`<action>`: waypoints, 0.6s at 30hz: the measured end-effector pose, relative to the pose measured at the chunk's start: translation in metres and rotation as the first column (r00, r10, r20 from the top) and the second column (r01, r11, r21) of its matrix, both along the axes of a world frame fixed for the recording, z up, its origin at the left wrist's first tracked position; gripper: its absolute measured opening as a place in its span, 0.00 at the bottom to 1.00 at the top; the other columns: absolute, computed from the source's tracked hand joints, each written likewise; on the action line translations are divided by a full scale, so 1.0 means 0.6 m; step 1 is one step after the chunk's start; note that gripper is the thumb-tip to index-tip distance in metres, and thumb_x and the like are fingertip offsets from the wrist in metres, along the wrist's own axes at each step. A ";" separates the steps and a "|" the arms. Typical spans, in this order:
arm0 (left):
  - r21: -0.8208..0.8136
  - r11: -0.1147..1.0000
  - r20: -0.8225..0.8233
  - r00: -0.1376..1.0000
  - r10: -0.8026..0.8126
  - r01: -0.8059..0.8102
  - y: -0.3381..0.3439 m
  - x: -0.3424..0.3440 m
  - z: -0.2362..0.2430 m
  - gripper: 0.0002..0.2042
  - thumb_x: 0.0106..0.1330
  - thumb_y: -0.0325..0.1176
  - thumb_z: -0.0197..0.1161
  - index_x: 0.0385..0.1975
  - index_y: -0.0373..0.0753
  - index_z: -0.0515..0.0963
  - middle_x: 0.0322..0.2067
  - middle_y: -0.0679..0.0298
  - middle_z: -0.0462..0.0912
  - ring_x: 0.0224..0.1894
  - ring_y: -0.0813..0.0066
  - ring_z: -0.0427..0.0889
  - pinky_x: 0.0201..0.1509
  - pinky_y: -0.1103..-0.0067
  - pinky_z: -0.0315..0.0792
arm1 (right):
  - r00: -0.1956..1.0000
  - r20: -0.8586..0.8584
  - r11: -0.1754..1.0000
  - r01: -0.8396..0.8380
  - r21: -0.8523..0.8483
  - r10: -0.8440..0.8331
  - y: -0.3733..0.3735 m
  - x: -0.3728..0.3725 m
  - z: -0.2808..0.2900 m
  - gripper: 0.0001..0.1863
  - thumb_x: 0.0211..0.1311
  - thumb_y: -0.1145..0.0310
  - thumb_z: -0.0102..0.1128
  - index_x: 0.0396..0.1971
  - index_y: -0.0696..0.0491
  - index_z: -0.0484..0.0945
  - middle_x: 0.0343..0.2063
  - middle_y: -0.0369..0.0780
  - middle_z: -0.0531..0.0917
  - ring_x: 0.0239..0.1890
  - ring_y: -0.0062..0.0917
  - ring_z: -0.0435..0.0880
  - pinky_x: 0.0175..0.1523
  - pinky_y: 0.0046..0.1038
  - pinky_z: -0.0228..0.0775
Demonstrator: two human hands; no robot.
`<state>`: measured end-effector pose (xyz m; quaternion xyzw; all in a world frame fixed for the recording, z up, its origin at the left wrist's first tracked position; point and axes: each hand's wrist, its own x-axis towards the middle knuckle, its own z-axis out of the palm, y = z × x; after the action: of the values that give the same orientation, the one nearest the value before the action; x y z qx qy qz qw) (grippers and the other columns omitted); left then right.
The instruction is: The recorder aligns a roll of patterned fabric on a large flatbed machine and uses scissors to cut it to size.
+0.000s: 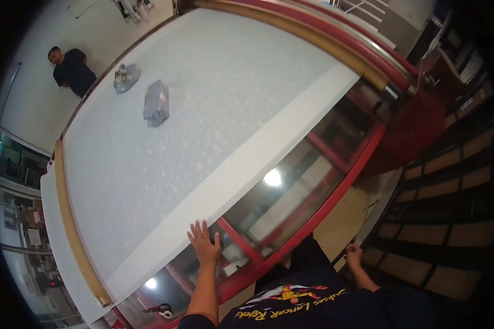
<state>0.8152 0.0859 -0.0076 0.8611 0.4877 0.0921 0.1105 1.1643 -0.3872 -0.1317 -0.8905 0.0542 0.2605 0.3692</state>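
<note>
A wide white sheet (269, 142) with a faint speckled pattern and a plain white border lies over a glass-topped table with a red frame (307, 225). My left hand (205, 245) rests on the sheet's near edge, its fingers spread. My right hand (354, 255) hangs to the right, away from the table, with curled fingers; what they hold, if anything, is hidden. Toward the far left of the sheet sit a grey plastic-wrapped block (157, 103) and a rounder wrapped bundle (127, 78).
A cardboard tube (78, 236) runs along the left side, and a brown roll (313, 41) spans the far right. Scissors (163, 311) lie on the glass near left. Another person (74, 71) stands beyond the table. Brown panels (428, 233) in dark frames line the right.
</note>
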 end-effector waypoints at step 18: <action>-0.124 0.946 -0.209 0.940 0.269 -0.298 -0.011 0.389 0.037 0.33 0.72 0.51 0.53 0.73 0.45 0.57 0.73 0.43 0.50 0.75 0.40 0.46 0.73 0.44 0.41 | 0.363 0.084 0.333 -0.706 -0.625 0.928 0.817 0.759 0.290 0.46 0.68 0.38 0.47 0.76 0.49 0.43 0.76 0.49 0.40 0.78 0.41 0.39 0.77 0.50 0.38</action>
<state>1.0487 0.0791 0.0144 0.7754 0.6207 -0.0132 0.1155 1.6196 0.1032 0.0421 -0.8787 -0.4355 0.1870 -0.0579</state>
